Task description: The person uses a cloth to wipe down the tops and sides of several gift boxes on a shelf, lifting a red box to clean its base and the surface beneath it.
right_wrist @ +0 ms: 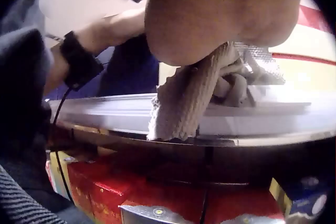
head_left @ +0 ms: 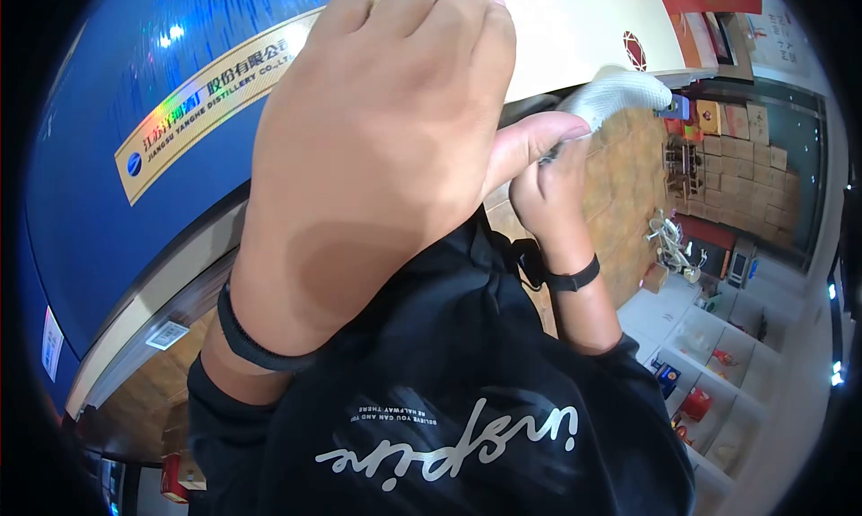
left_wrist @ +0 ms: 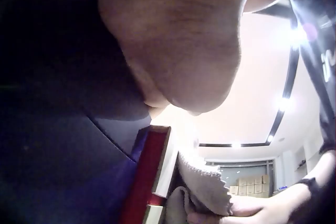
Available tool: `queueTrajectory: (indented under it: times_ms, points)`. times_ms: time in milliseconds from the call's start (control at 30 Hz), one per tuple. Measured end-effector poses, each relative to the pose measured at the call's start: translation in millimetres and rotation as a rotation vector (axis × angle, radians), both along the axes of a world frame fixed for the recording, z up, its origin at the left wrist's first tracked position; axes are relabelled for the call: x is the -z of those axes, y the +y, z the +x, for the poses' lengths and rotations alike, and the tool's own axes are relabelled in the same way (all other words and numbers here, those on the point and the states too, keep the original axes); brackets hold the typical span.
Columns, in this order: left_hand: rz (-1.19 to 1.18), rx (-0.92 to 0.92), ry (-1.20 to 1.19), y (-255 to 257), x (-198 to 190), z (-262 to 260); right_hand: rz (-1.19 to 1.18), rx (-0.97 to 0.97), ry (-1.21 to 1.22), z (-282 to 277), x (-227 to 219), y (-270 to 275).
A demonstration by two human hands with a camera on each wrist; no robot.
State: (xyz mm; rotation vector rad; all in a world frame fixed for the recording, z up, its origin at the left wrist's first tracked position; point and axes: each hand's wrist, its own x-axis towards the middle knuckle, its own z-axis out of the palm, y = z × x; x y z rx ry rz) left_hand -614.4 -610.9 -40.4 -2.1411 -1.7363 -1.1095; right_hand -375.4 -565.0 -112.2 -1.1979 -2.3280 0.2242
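My left hand [head_left: 377,148] lies over a large dark blue box [head_left: 180,76] with a gold label strip, its thumb stretched out to the right. The tips of most of its fingers are cut off at the top of the head view. Just right of it, my right hand [head_left: 552,193] grips a pale grey cloth [head_left: 620,94] beside a cream box [head_left: 575,35]. Seen from the right wrist, the ribbed cloth [right_wrist: 184,98] hangs from under the hand by a white shelf edge [right_wrist: 110,108]. In the left wrist view its zigzag-cut edge shows.
A price tag [head_left: 167,335] sits on the shelf edge at left. Under the shelf stand red boxes [right_wrist: 173,200] and a blue box [right_wrist: 302,198]. To the right are stacked cartons [head_left: 745,175], white shelves [head_left: 709,336] and a bundle of cables [head_left: 669,242] above the tiled floor.
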Motion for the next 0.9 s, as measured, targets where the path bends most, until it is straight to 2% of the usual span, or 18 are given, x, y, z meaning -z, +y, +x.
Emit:
queueTrajectory:
  times_ms: [100,167,267,367,433,567,700,800,900]
  points:
    - [0.002,0.009,-0.040,-1.5,-2.0,-0.3,-0.170,0.039,0.275,-15.9,-1.2,-8.7]
    - [0.003,0.010,-0.067,-3.8,-3.1,-1.3,-0.373,-0.093,0.264,-33.1,-11.6,-21.4]
    - [0.002,0.024,-0.098,-5.4,-3.8,-2.6,-0.092,-0.343,0.014,-30.7,3.0,-28.8]
    - [0.002,0.038,-0.126,-4.8,-4.4,-2.0,-0.091,-0.295,-0.124,-19.5,-1.9,-30.1]
    - [0.001,0.045,-0.144,-5.3,-4.6,-2.7,-0.070,-0.262,-0.104,-24.9,-15.6,-31.7]
    - [0.004,0.065,-0.179,-4.5,-8.0,-2.3,0.065,-0.436,-0.237,-21.2,-52.8,-20.5]
    - [-0.014,0.106,-0.231,-5.9,-9.1,-3.9,0.309,-0.684,-0.412,-20.0,-82.8,-2.7]
    - [-0.043,0.150,-0.292,-9.4,-10.6,-8.3,0.238,-0.813,-0.473,-35.3,-94.1,6.7]
    - [-0.063,0.183,-0.349,-9.9,-11.7,-11.6,0.183,-0.840,-0.541,-58.1,-92.2,3.6]
